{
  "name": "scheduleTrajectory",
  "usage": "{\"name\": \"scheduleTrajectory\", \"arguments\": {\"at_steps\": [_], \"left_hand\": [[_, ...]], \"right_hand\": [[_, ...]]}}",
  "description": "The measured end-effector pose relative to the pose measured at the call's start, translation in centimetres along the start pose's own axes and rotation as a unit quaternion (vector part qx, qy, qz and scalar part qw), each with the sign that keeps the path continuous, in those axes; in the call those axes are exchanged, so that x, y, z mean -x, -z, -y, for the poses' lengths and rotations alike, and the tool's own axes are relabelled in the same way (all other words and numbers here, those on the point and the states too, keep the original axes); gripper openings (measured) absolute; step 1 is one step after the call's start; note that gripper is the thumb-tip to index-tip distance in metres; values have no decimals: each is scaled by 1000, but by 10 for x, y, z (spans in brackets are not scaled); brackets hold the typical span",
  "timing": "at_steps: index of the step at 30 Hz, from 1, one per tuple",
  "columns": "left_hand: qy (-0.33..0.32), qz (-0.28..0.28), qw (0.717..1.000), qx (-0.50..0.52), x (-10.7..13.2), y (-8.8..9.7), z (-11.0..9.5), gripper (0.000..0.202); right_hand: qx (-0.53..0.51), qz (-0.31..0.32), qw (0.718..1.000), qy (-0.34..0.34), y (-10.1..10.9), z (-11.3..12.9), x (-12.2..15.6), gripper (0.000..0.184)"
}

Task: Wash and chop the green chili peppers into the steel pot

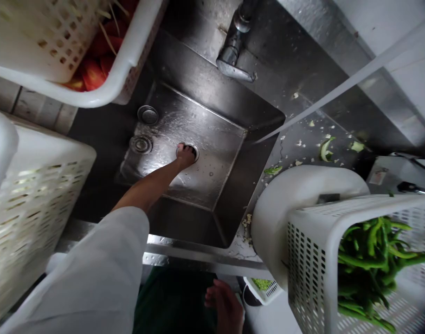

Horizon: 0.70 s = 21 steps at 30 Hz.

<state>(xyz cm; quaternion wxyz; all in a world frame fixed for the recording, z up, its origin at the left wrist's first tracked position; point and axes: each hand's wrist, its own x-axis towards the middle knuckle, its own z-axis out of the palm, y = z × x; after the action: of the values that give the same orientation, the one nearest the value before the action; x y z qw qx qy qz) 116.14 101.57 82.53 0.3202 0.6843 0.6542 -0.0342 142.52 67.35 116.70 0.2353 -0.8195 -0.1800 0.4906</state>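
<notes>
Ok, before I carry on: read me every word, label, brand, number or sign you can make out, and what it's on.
None can be read.
Small sticker on the grey box at the right: too small and blurred to read.
Sink, faucet and green-pepper basket: no lettering I can make out.

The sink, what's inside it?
Inside the sink are two round metal fittings and the left hand, its fingers at the drain hole. Whatever lies down the hole can't be seen; the hand covers most of it.
</notes>
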Motion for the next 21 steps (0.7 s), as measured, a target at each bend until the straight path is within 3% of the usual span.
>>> {"name": "scheduleTrajectory", "arguments": {"at_steps": [4, 8, 11, 16, 19, 21], "left_hand": [[-37, -27, 999, 9, 14, -1, 15, 30], [-53, -66, 996, 33, 10, 1, 15, 23], [7, -100, 993, 55, 8, 5, 5, 23], [91, -120, 982, 116, 15, 8, -20, 39], [52, -102, 980, 161, 24, 12, -19, 39], [-40, -81, 986, 138, 36, 17, -5, 35]], "right_hand": [[3, 16, 1000, 1, -1, 1, 0, 58], [12, 33, 999, 5, 0, 0, 1, 58], [12, 30, 999, 10, 5, -2, 0, 56], [3, 20, 1000, 5, 7, -8, -4, 57], [14, 19, 1000, -1, 8, -8, -5, 60], [27, 24, 999, 3, 9, -7, -6, 60]]}}
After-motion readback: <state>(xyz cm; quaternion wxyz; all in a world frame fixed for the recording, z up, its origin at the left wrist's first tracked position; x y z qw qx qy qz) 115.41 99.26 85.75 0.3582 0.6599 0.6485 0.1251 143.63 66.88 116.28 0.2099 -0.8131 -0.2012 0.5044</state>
